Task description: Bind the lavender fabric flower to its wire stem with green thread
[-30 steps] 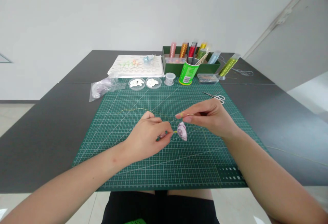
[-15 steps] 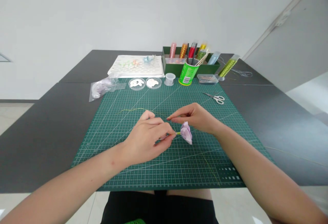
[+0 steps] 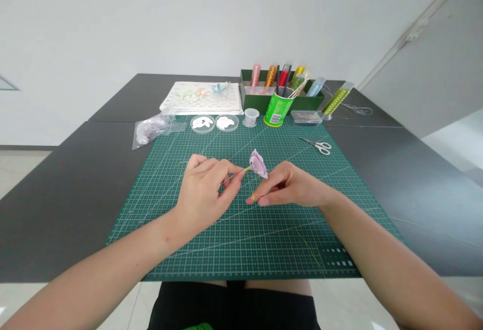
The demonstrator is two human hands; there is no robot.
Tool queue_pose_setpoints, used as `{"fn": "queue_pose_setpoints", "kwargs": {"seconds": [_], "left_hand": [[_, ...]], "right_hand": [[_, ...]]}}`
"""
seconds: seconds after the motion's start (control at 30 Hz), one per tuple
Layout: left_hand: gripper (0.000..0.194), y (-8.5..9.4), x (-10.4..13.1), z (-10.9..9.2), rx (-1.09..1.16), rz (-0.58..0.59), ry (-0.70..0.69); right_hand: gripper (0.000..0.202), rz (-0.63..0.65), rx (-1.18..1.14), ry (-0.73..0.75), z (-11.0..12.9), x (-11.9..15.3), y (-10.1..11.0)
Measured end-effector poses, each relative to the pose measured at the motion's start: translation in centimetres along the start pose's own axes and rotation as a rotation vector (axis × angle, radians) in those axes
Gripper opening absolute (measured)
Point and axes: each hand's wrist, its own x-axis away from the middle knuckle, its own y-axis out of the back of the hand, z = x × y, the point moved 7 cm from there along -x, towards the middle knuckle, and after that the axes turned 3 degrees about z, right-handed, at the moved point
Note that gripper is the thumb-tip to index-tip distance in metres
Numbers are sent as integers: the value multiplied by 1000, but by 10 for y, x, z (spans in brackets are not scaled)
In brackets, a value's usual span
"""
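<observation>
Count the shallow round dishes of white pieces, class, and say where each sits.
2: the left dish sits nearer the plastic bag; the right dish sits between it and the small clear tub.

Left hand (image 3: 207, 184): fingertips pinch the green stem (image 3: 247, 169)
Lilac flower (image 3: 258, 164): just past the left fingertips
Right hand (image 3: 290, 187): fingers hold a thin thread (image 3: 253, 196)
Scissors (image 3: 317, 144): farther off, beyond the right fingers
Green mat (image 3: 226, 257): beneath the fingers of both
</observation>
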Motion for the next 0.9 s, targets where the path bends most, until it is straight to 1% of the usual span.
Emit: {"fn": "queue_pose_setpoints", "kwargs": {"seconds": [0.17,0.27,0.33,0.5,0.57,0.63,0.67,0.7,0.77,0.83,0.9], "left_hand": [[11,-8,4,2,5,36,49],[15,-10,5,3,33,53,75],[14,-11,4,4,64,65,96],[12,-10,3,9,204,83,216],[12,-7,2,12,270,64,270],[13,-3,1,16,311,39,315],[14,-2,1,17,321,28,330],[15,0,1,17,327,17,337],[15,3,1,18,331,-1,339],[15,4,2,18,334,-12,334],[15,4,3,18,337,-13,332]], "right_hand": [[20,-2,-8,27,4,1,-1],[19,-2,-6,24,4,2,-1],[20,-1,4,24,4,2,-1],[25,53,9,15,3,1,-2],[28,84,-57,-21,-2,-1,-2],[32,84,-222,-77,-11,-3,-1],[34,47,-323,-108,-17,-5,1],[33,-19,-419,-136,-23,-7,5],[29,-210,-561,-171,-35,-9,16],[29,-388,-621,-192,-46,-9,26],[34,-535,-583,-222,-55,-7,35]]}}
